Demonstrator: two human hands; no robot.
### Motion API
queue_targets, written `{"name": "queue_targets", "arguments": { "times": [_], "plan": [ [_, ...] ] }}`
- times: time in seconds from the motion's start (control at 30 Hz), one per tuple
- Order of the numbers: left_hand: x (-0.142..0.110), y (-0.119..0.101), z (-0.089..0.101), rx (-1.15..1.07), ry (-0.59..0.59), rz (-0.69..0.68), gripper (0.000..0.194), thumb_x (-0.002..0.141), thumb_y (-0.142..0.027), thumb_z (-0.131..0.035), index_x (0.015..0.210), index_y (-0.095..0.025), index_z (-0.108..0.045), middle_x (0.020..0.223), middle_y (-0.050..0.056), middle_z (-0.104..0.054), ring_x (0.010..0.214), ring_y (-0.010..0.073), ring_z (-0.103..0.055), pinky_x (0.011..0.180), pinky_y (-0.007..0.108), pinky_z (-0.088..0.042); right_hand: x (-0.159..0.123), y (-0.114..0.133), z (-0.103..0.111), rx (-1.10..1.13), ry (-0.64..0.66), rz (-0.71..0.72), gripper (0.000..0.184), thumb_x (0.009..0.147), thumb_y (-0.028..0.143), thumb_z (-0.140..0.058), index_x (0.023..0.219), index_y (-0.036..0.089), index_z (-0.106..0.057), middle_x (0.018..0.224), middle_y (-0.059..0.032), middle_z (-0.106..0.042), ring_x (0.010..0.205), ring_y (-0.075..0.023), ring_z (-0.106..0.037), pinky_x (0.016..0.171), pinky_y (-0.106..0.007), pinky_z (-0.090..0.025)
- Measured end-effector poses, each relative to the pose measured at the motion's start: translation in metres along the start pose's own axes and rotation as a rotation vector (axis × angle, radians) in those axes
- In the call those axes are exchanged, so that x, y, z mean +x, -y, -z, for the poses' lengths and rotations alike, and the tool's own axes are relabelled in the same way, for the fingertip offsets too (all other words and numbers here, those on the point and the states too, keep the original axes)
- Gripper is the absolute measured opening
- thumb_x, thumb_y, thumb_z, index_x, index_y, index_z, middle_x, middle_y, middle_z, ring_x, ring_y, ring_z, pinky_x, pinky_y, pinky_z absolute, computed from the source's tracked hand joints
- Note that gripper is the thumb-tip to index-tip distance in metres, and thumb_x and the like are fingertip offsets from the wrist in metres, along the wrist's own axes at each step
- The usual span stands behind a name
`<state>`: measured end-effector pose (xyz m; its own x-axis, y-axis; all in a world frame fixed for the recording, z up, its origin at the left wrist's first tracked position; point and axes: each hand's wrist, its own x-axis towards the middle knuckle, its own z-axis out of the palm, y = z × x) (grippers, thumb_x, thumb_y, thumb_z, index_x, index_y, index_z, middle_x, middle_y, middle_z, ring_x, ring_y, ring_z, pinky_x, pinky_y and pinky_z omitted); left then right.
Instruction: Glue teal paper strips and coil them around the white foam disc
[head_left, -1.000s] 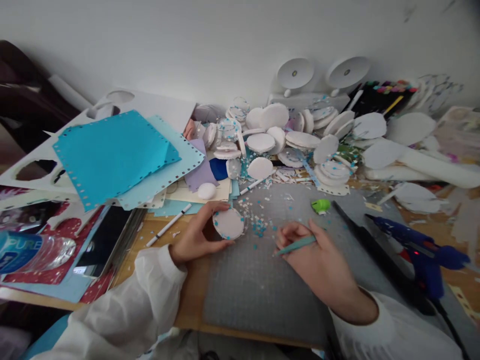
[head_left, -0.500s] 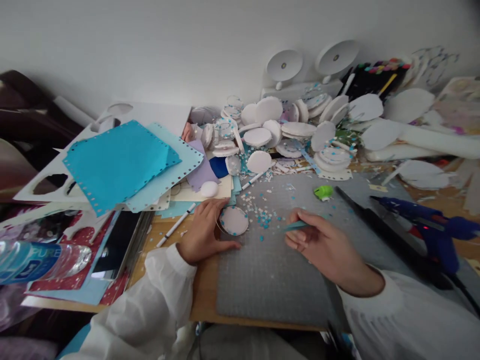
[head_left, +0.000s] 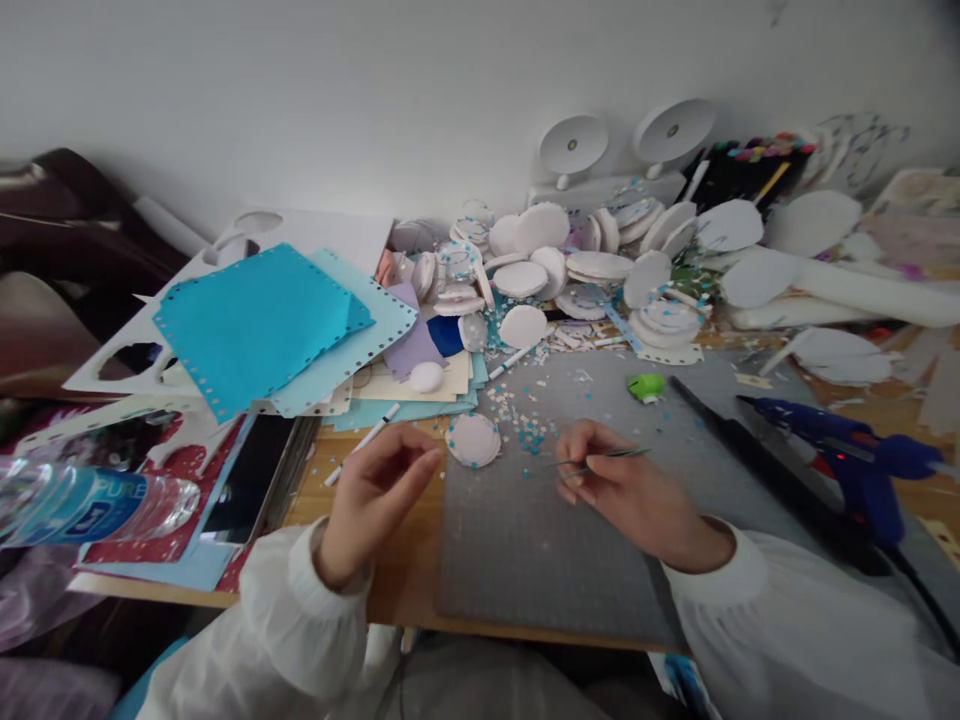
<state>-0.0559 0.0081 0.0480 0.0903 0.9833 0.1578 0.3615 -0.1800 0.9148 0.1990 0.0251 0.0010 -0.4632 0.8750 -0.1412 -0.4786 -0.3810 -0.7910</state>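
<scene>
The right hand (head_left: 626, 490) pinches a slim pair of tweezers (head_left: 622, 454) between thumb and fingers, their tips pointing left. The left hand (head_left: 379, 495) is curled, thumb and fingertips drawn close together; whether they meet or hold anything small, I cannot tell. Just off its fingertips, toward the right hand, a white disc (head_left: 473, 440) edged with blue dots lies flat by the edge of a grey cutting mat (head_left: 540, 560).

Between the hands, a little beyond them, blue and pale specks (head_left: 531, 437) are scattered on the mat. Bare wooden table (head_left: 409, 560) shows just right of the left wrist. Beyond the right hand sits a small bright green object (head_left: 646, 387); to its right lie a long black bar (head_left: 772, 470) and a blue glue gun (head_left: 847, 450) with a red light.

Farther out, past both hands, white discs (head_left: 544, 228) are heaped up, and behind them two white dish-shaped heads (head_left: 574, 145) stand against a plain pale wall (head_left: 300, 110). Beyond the left hand and to its left, a bright blue sheet (head_left: 255, 320) with punched edges covers paler paper.

Well left of the left hand, a clear bottle (head_left: 112, 500) lies on its side, its blue label reading "PURE"; the mark below is too blurred to read.
</scene>
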Motion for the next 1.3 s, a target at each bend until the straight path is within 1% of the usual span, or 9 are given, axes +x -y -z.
{"name": "queue_targets", "arguments": {
  "times": [0.07,0.17,0.3,0.4,0.57,0.8,0.9,1.03,1.3],
  "plan": [
    [-0.002,-0.008,-0.018,-0.194,0.104,0.142,0.022,0.085,-0.037,-0.06,0.082,-0.016,-0.062,0.069,0.001,-0.055,0.059,0.011,-0.046,0.053,0.022,-0.035,0.0,-0.001,0.001,-0.008,0.044,0.018,0.012,0.077,0.032,-0.064,0.077,0.021,-0.059,0.071,0.0013,-0.044,0.056,-0.0098,-0.038,0.056,-0.027,-0.037],
    [-0.003,-0.014,-0.042,-0.374,0.254,0.247,0.029,0.082,-0.042,-0.064,0.091,-0.014,-0.062,0.06,-0.002,-0.046,0.052,0.0078,-0.037,0.048,0.021,-0.028,-0.001,0.001,0.003,-0.031,0.072,0.057,0.01,0.079,0.031,-0.063,0.079,0.022,-0.059,0.076,0.0007,-0.045,0.059,-0.0105,-0.041,0.057,-0.027,-0.036],
    [-0.002,-0.008,-0.058,-0.618,0.377,0.379,0.033,0.08,-0.044,-0.066,0.093,-0.014,-0.058,0.056,-0.006,-0.039,0.048,0.0051,-0.03,0.046,0.019,-0.021,0.0,0.004,0.002,-0.075,0.122,0.113,0.01,0.082,0.032,-0.06,0.079,0.022,-0.059,0.075,0.0006,-0.045,0.062,-0.0118,-0.044,0.058,-0.027,-0.034],
    [-0.004,0.003,-0.061,-0.752,0.403,0.446,0.033,0.078,-0.043,-0.068,0.088,-0.014,-0.058,0.054,-0.007,-0.039,0.045,0.0039,-0.029,0.044,0.018,-0.02,-0.001,0.003,0.001,-0.126,0.152,0.105,0.009,0.083,0.031,-0.059,0.08,0.022,-0.058,0.076,0.0004,-0.045,0.064,-0.0122,-0.045,0.059,-0.028,-0.034],
    [-0.013,0.018,-0.065,-0.818,0.336,0.514,0.031,0.076,-0.041,-0.071,0.077,-0.014,-0.056,0.051,-0.008,-0.037,0.042,0.0023,-0.027,0.041,0.018,-0.018,-0.001,0.0,0.003,-0.258,0.197,0.066,0.009,0.084,0.03,-0.058,0.082,0.022,-0.059,0.079,-0.0005,-0.046,0.068,-0.0124,-0.044,0.061,-0.027,-0.032],
    [-0.016,0.021,-0.065,-0.853,0.415,0.611,0.038,0.068,-0.044,-0.076,0.072,-0.014,-0.054,0.048,-0.009,-0.039,0.038,0.0017,-0.026,0.037,0.016,-0.017,-0.004,0.005,0.008,-0.416,0.313,0.112,0.006,0.083,0.026,-0.061,0.082,0.02,-0.061,0.083,-0.0009,-0.048,0.076,-0.0126,-0.045,0.066,-0.026,-0.031],
    [-0.016,0.02,-0.066,-0.863,0.465,0.605,0.037,0.067,-0.042,-0.077,0.069,-0.013,-0.053,0.047,-0.009,-0.039,0.037,0.0011,-0.027,0.036,0.016,-0.019,-0.006,0.008,0.007,-0.43,0.348,0.089,0.005,0.084,0.024,-0.06,0.081,0.02,-0.06,0.083,-0.0002,-0.047,0.074,-0.0115,-0.045,0.065,-0.026,-0.031],
    [-0.017,0.019,-0.065,-0.885,0.49,0.612,0.035,0.065,-0.038,-0.078,0.068,-0.013,-0.054,0.046,-0.009,-0.04,0.037,0.0012,-0.029,0.037,0.015,-0.022,-0.007,0.009,0.005,-0.404,0.366,0.087,0.007,0.083,0.025,-0.061,0.079,0.02,-0.061,0.078,0.0008,-0.046,0.071,-0.0106,-0.044,0.062,-0.025,-0.03],
    [-0.017,0.022,-0.065,-0.915,0.584,0.568,0.033,0.066,-0.034,-0.078,0.066,-0.013,-0.053,0.044,-0.009,-0.042,0.035,0.0008,-0.03,0.036,0.014,-0.021,-0.005,0.009,0.002,-0.342,0.382,0.09,0.01,0.079,0.027,-0.066,0.073,0.019,-0.064,0.069,0.0008,-0.047,0.064,-0.0102,-0.044,0.056,-0.025,-0.03]
  ]
}}
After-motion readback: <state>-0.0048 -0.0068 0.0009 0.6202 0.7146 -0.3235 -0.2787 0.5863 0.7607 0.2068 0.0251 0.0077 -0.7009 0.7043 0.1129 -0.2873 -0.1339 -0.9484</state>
